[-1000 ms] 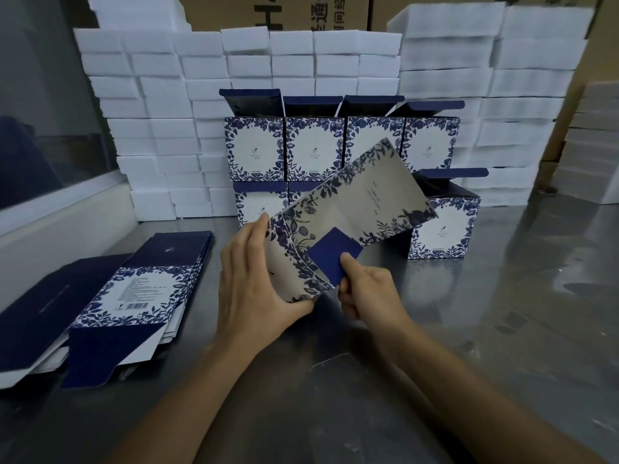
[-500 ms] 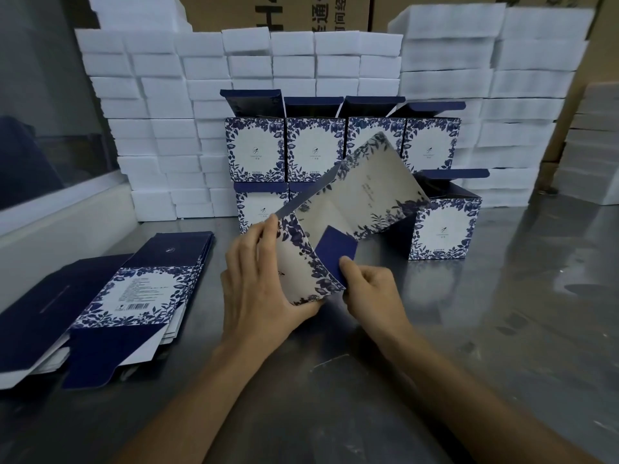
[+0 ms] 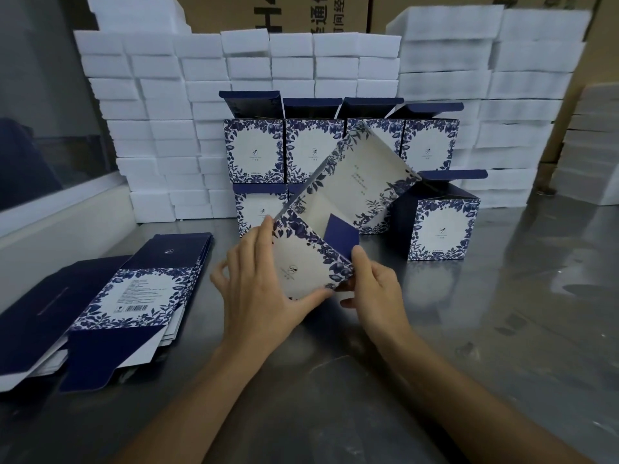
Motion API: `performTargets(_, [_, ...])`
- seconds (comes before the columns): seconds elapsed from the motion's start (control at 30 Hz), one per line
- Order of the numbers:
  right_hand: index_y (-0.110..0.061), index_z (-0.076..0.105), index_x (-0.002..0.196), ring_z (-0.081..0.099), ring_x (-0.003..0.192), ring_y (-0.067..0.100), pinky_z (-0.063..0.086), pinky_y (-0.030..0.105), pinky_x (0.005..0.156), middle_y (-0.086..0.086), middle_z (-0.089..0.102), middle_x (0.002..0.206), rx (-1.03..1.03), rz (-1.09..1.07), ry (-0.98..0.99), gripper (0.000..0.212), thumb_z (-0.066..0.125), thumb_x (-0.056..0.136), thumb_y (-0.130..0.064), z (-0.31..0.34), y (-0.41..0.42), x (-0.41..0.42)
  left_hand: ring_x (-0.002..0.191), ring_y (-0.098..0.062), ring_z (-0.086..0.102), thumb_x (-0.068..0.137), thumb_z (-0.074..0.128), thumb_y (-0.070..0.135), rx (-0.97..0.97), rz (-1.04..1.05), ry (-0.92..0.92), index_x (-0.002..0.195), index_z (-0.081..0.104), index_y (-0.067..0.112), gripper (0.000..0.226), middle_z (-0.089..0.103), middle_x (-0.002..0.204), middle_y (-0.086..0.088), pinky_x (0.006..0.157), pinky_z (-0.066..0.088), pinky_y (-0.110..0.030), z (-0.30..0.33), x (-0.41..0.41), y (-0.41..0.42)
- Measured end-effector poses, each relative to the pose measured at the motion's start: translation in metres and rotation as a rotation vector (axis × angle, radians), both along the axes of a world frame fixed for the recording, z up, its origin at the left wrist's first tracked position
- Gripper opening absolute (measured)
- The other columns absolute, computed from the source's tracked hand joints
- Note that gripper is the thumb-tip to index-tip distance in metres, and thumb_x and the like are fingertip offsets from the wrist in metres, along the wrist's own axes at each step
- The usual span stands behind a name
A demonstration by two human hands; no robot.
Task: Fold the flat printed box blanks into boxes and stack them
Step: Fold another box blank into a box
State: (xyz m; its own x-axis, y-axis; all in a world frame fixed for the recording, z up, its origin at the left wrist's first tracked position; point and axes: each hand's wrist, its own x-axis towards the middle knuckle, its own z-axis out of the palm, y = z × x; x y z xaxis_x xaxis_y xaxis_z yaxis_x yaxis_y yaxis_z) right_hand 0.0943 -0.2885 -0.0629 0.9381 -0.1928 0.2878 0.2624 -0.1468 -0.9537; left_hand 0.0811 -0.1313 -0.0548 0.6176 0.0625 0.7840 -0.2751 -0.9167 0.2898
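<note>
Hands [image 3: 315, 289] gripping half-opened box blank [image 3: 348, 209], lower stacked boxes [image 3: 258, 209] partly hidden

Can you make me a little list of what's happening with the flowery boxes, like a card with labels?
place: shiny metal table
being folded: one box blank, half opened, tilted up off the table
left hand: grips the blank's near end, thumb underneath
right hand: pinches the blank's lower right corner by the dark blue flap
flat blanks waiting: a pile at the left
finished boxes: stacked in two rows behind, top flaps open
one more box: standing at the right
background: walls of white foam blocks
</note>
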Motion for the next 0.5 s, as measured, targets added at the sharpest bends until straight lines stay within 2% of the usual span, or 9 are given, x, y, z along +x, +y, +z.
performTargets(0.03, [-0.005, 0.069, 0.089, 0.071, 0.086, 0.03, 0.06, 0.042, 0.072, 0.008, 0.075, 0.085, 0.028, -0.002, 0.008, 0.071, 0.039, 0.086, -0.07, 0.001, 0.0, 0.0, 0.124, -0.024, 0.044, 0.058, 0.062, 0.083, -0.013, -0.024, -0.021, 0.145, 0.036, 0.012, 0.116, 0.046, 0.14, -0.006, 0.096, 0.035, -0.048, 0.0, 0.0, 0.0])
performTargets(0.1, [-0.008, 0.066, 0.094, 0.069, 0.091, 0.034, 0.057, 0.053, 0.084, 0.011, 0.073, 0.091, 0.063, -0.023, 0.004, 0.081, 0.037, 0.077, -0.081, 0.003, -0.003, 0.0, 0.118, -0.022, 0.047, 0.069, 0.062, 0.072, -0.081, -0.136, -0.057, 0.139, 0.043, 0.009, 0.096, 0.049, 0.13, -0.006, 0.096, 0.042, -0.043, 0.001, -0.001, 0.0])
performTargets(0.17, [-0.011, 0.057, 0.096, 0.067, 0.094, 0.03, 0.053, 0.058, 0.09, 0.009, 0.07, 0.095, 0.101, -0.052, -0.005, 0.08, 0.041, 0.073, -0.086, 0.003, -0.006, 0.001, 0.113, -0.018, 0.049, 0.077, 0.06, 0.06, -0.15, -0.252, -0.041, 0.135, 0.048, 0.009, 0.078, 0.05, 0.123, -0.004, 0.092, 0.046, -0.034, 0.002, -0.005, -0.001])
performTargets(0.23, [-0.023, 0.049, 0.094, 0.064, 0.089, 0.016, 0.053, 0.049, 0.09, -0.003, 0.064, 0.091, 0.091, -0.067, -0.028, 0.07, 0.049, 0.067, -0.087, 0.003, -0.008, 0.0, 0.113, -0.017, 0.051, 0.081, 0.057, 0.053, -0.153, -0.327, 0.004, 0.135, 0.049, 0.011, 0.069, 0.05, 0.124, -0.002, 0.088, 0.049, -0.034, 0.002, -0.009, -0.004])
performTargets(0.3, [-0.035, 0.044, 0.101, 0.059, 0.096, 0.005, 0.049, 0.032, 0.087, -0.012, 0.056, 0.102, 0.047, -0.054, -0.058, 0.065, 0.058, 0.062, -0.085, 0.003, -0.007, -0.002, 0.118, -0.019, 0.052, 0.081, 0.057, 0.047, -0.123, -0.38, 0.013, 0.136, 0.05, 0.012, 0.065, 0.05, 0.13, -0.001, 0.089, 0.051, -0.036, 0.002, -0.012, -0.008])
performTargets(0.4, [-0.036, 0.034, 0.127, 0.051, 0.106, -0.018, 0.043, 0.012, 0.086, -0.025, 0.047, 0.119, 0.003, -0.021, -0.131, 0.09, 0.076, 0.056, -0.072, 0.002, -0.005, -0.004, 0.127, -0.017, 0.05, 0.081, 0.063, 0.032, -0.108, -0.466, -0.007, 0.134, 0.054, 0.009, 0.058, 0.05, 0.139, -0.001, 0.097, 0.049, -0.038, 0.001, -0.014, -0.011])
performTargets(0.5, [-0.033, 0.018, 0.147, 0.052, 0.114, -0.017, 0.043, 0.014, 0.098, -0.024, 0.048, 0.129, -0.009, -0.002, -0.154, 0.121, 0.086, 0.05, -0.06, 0.002, -0.005, -0.005, 0.128, -0.016, 0.051, 0.081, 0.064, 0.013, -0.135, -0.573, -0.03, 0.129, 0.059, 0.006, 0.048, 0.055, 0.138, -0.002, 0.098, 0.049, -0.042, 0.002, -0.012, -0.009])
